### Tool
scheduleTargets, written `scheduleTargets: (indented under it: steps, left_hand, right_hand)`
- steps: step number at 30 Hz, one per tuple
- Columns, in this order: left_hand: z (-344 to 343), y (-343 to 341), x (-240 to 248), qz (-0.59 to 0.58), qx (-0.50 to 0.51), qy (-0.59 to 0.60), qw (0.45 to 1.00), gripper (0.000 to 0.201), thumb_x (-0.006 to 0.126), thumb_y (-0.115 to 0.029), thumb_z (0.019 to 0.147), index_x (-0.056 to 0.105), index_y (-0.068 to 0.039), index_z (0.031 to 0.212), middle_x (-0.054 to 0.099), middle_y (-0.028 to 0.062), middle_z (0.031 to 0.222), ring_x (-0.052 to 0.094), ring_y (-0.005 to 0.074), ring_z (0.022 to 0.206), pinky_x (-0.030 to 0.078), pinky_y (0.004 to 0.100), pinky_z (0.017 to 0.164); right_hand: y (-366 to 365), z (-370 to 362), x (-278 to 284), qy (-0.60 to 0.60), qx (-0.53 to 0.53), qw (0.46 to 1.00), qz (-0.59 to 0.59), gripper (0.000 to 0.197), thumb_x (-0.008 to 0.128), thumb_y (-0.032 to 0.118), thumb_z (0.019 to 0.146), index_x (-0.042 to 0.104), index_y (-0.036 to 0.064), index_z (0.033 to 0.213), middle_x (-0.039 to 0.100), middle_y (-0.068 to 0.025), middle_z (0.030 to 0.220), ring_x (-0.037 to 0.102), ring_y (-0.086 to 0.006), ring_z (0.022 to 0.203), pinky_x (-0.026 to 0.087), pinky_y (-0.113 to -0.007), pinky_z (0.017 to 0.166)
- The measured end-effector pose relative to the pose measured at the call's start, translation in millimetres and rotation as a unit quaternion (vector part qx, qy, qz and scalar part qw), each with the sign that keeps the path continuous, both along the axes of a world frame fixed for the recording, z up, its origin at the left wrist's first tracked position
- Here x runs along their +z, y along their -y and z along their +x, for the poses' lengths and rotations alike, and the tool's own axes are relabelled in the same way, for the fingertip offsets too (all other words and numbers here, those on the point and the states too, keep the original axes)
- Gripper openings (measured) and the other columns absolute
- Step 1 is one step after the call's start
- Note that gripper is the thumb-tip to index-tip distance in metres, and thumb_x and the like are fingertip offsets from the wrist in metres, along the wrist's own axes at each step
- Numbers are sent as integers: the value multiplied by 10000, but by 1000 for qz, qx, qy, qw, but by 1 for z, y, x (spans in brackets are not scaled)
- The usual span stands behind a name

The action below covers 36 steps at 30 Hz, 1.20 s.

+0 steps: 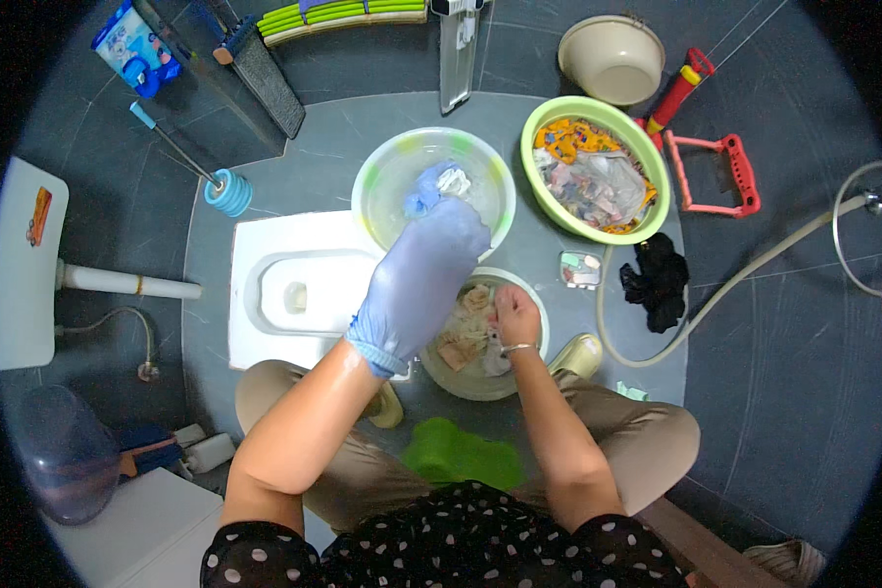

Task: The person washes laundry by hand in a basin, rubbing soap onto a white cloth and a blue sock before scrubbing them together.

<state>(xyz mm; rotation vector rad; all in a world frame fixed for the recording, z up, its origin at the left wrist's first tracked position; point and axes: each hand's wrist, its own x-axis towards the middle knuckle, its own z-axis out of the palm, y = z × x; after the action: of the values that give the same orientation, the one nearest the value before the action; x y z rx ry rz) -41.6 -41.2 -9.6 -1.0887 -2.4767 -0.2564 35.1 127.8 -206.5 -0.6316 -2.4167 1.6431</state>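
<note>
Down into the lower basin (475,395) now with the bare right hand (517,316), fingers curled in along the right side, right beside the wet beige cloths (464,348) lying to the left, with a greyish-white cloth (497,361) just below, near the wrist; impossible to tell whether pinching fabric or not. And over to the gloved left hand (426,269), slanting up across the near rim of the upper basin (361,186), just short of a blue-and-white bundle (429,188) inside; with fingertips out of sight, no telling whether clenched or loose.
</note>
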Motion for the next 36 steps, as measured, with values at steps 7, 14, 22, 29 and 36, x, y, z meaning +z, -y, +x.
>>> scheduleTargets:
  steps: [7, 14, 22, 29, 36]
  left_hand:
    - [21, -17, 39, 69, -25, 168, 983, 212, 521, -83, 763, 582, -64, 965, 565, 89, 954, 540, 251, 949, 430, 296, 789]
    - [49, -38, 63, 339, -125, 130, 923, 281, 542, -139, 817, 566, -59, 1085, 584, 88, 1081, 559, 236, 998, 459, 336, 826]
    - [62, -42, 28, 265, -20, 249, 931, 311, 563, -136, 803, 545, -45, 1099, 596, 84, 992, 590, 238, 877, 486, 333, 741]
    - [66, -44, 5, 391, -79, 247, 883, 429, 527, -60, 831, 459, 13, 1248, 586, 190, 1057, 594, 295, 918, 484, 322, 781]
    - [58, -34, 34, 470, -58, 257, 843, 302, 536, -60, 822, 567, 7, 1115, 623, 134, 977, 611, 230, 885, 484, 296, 745]
  right_hand:
    - [32, 9, 237, -97, 82, 969, -211, 163, 591, 134, 856, 626, 22, 969, 578, -35, 737, 538, -150, 662, 450, -284, 626]
    - [-6, -9, 254, -325, 85, 857, 390, 290, 632, 153, 791, 612, 15, 1046, 565, -116, 922, 541, -251, 870, 444, -336, 754]
    - [-16, -32, 200, -53, 128, 989, -43, 220, 598, 204, 842, 621, -10, 887, 598, -52, 687, 535, -117, 651, 436, -266, 623]
    - [-25, -49, 172, -109, -18, 986, -128, 172, 569, 149, 880, 628, -13, 876, 556, 32, 738, 454, -64, 658, 394, -220, 615]
    - [9, -22, 223, -248, 34, 961, 114, 135, 557, 95, 860, 603, -31, 873, 576, -97, 723, 544, -192, 644, 433, -275, 611]
